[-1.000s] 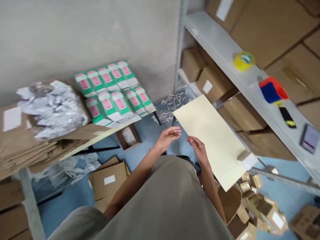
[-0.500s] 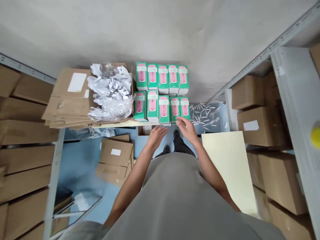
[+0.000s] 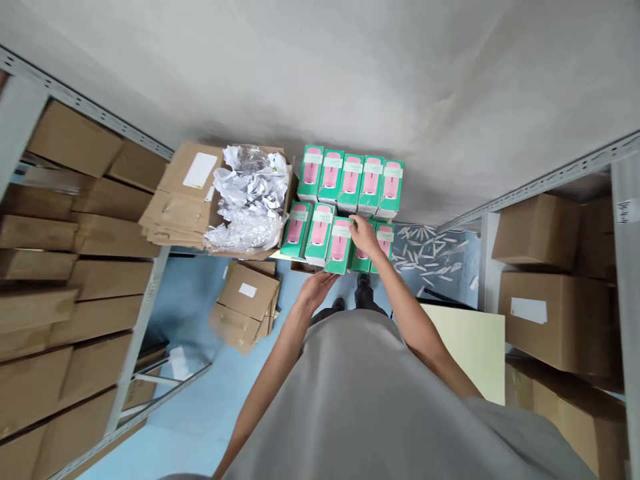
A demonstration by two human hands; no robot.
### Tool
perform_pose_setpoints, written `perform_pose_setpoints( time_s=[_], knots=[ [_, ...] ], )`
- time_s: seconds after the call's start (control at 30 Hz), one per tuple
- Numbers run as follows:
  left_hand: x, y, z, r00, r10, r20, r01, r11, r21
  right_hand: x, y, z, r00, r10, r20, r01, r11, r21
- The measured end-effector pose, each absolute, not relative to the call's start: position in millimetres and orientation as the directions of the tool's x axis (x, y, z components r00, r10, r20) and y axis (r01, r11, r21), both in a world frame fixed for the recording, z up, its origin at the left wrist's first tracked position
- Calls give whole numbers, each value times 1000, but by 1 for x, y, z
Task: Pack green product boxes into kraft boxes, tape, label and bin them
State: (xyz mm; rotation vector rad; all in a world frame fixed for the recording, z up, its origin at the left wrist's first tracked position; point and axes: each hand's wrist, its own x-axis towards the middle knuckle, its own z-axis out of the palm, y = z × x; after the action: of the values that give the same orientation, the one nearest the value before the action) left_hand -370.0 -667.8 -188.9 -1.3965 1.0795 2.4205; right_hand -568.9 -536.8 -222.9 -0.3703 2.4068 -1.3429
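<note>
Two rows of green cartons with pink cylinder pictures stand on a shelf against the wall, the back-row carton (image 3: 351,180) among them. In the front row, the middle carton (image 3: 338,248) juts out toward me past its neighbours. My right hand (image 3: 365,237) is closed at its far right corner, fingers bent over the top edge. Below its near edge, my left hand (image 3: 316,291) has its fingers stretched out, with the fingertips touching the carton's lower front. The right hand and forearm partly cover the two front cartons on the right.
Left of the cartons, a cardboard box (image 3: 289,230) overflows with crumpled paper and plastic wrap (image 3: 255,193), beside flattened cardboard (image 3: 175,207). More folded cardboard (image 3: 245,303) lies on the floor. Racks of brown boxes flank both sides. A pale yellow board (image 3: 465,340) is at right.
The middle front carton has come forward out of its row. My right hand has reached onto its far edge, and my left hand has met its near edge. The view has shifted.
</note>
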Motion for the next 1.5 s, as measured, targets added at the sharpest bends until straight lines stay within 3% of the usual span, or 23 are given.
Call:
perform_pose_setpoints(
  time_s=[0.23,0.4,0.57,0.8,0.97,1.13,1.3,1.4,1.5],
  knots=[
    [-340,-676,-184,-615,-192,-765,-446,-716,538,-531,-510,-198,-934,-356,-1,-157,415,-896],
    [-309,-677,-176,-686,-151,-711,-488,-629,605,-478,-463,-187,-986,-160,40,-104,416,-903],
    [-282,-661,-177,-751,-33,-659,-571,-469,674,-387,-409,-199,-988,146,-45,101,404,-909],
    [-268,-618,-178,-754,301,-584,-637,-121,761,-205,-355,-195,-820,538,-196,395,283,-874],
    [-275,-551,-167,-722,492,-487,-594,-81,800,-112,-348,-182,-684,673,-281,482,127,-867],
    [-268,-470,-141,-739,541,-401,-537,-113,836,-88,-348,-178,-522,813,-258,566,103,-818],
    [-260,-396,-123,-729,617,-296,-451,-108,886,-70,-316,-162,-459,851,-257,576,64,-815],
    [-266,-357,-125,-649,710,-273,-433,-51,900,-53,-290,-153,-480,767,-425,459,-193,-867],
    [-272,-322,-131,-517,808,-284,-458,19,889,-39,-268,-150,-569,588,-575,295,-507,-810]
  ],
)
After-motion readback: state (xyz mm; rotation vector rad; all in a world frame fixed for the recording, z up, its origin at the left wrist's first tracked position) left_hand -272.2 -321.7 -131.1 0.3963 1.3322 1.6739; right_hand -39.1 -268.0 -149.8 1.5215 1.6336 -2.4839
